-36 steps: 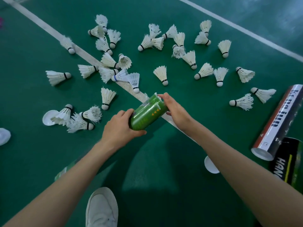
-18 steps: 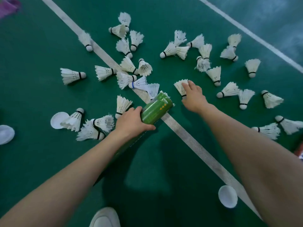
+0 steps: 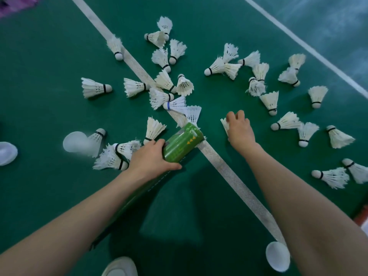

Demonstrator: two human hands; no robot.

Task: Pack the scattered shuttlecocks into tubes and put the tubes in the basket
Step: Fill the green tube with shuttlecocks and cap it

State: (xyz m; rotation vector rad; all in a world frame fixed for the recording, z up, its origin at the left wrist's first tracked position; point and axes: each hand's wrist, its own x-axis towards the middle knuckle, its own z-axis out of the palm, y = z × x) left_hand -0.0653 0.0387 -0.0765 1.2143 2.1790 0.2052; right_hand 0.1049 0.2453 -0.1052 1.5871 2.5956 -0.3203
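Packing barely begun: most shuttlecocks lie loose on the floor.
Left hand (image 3: 151, 158) fingers wrap the green tube (image 3: 182, 145), feathers at its mouth; right hand (image 3: 240, 130) fingers close on one shuttlecock (image 3: 225, 124). No basket visible.

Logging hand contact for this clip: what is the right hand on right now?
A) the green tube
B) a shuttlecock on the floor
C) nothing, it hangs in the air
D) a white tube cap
B: the right hand is closing over a shuttlecock lying on the green floor, while the left hand holds the green tube.
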